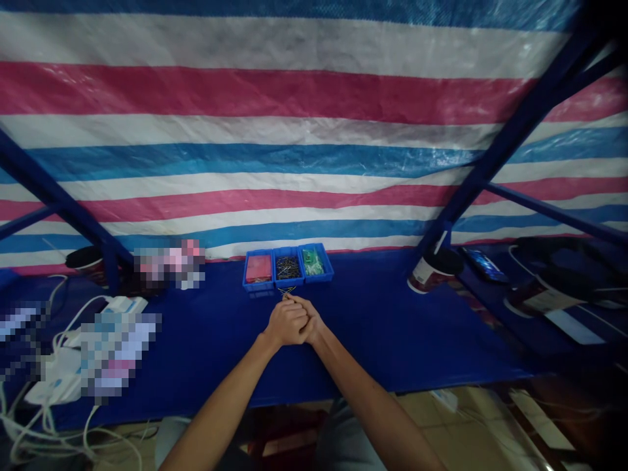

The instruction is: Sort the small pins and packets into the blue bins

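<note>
My left hand [287, 322] is closed, its fingers curled against my right hand [313, 319]. The two are clasped together just above the blue tabletop, and whatever lies inside them is hidden. A few thin dark and yellowish screws or pins [286, 289] show just beyond my fingertips; whether they lie on the table or are touched, I cannot tell. Past them stand three small blue bins side by side: the left bin [258, 286] holds flat pink-red pieces [258, 268], the middle one many dark screws or pins [288, 267], the right one green and clear small pieces [313, 261].
White power strips [59, 376] and tangled cables crowd the left end of the blue table [373, 327]. A cup [432, 271] stands to the right, with a phone [485, 264] beyond it. Blue metal posts [483, 170] slant up at both sides before a striped sheet [294, 98].
</note>
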The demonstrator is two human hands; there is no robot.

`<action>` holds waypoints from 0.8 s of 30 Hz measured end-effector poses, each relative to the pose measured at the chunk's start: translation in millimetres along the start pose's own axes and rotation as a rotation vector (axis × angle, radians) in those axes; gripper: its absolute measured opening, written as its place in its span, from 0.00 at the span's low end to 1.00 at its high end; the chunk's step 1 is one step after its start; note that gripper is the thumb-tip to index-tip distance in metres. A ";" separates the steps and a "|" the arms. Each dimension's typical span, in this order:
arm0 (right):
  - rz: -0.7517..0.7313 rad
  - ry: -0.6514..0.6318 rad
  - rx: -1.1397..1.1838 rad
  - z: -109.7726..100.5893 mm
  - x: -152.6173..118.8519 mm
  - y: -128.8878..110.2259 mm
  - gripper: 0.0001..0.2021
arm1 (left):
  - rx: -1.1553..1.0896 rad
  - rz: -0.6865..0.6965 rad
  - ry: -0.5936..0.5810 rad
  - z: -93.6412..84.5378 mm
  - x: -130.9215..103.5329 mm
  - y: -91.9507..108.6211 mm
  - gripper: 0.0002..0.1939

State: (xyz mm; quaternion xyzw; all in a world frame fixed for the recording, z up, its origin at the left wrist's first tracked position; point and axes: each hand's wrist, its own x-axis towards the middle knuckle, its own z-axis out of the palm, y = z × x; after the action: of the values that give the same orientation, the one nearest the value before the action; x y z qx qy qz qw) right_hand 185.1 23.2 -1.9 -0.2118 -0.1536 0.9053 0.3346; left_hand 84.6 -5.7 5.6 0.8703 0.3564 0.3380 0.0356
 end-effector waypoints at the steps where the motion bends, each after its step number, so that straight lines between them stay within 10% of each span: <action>1: 0.040 0.013 0.055 0.7 0.5 0.4 0.16 | -0.021 -0.013 0.019 0.1 -1.2 0.0 0.20; 24: 0.128 -0.021 0.211 6.8 -5.9 2.6 0.12 | -0.011 -0.080 0.130 -0.5 -9.4 5.3 0.18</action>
State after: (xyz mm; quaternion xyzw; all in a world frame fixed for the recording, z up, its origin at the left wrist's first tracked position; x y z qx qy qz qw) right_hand 184.4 16.4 4.5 -0.1753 -0.0471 0.9381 0.2950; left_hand 82.5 -15.8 2.3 0.8313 0.3906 0.3942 0.0307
